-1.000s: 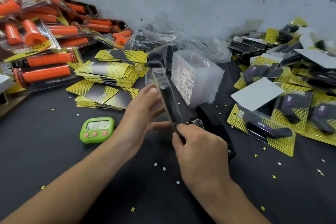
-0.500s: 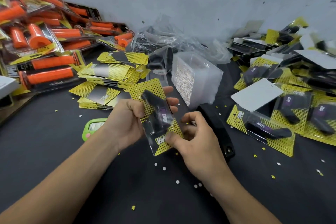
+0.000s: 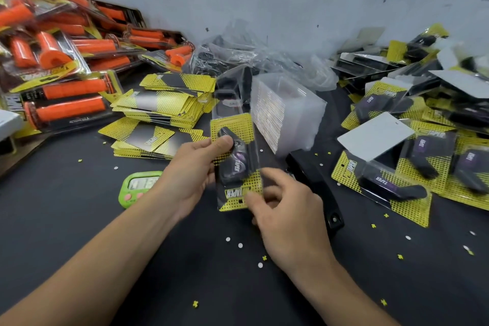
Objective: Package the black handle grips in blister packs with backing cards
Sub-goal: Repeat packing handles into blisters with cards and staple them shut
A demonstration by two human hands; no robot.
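A carded blister pack (image 3: 230, 124) enclosing a black handle grip (image 3: 234, 167) is pinched above by the left hand (image 3: 190, 167) and below by the right hand (image 3: 288, 217); fastening is judged next, the black lever tool (image 3: 315, 182) beside the right hand being required.

A packing workbench: heaped blister packs (image 3: 381, 188), stacked backing cards (image 3: 164, 106)
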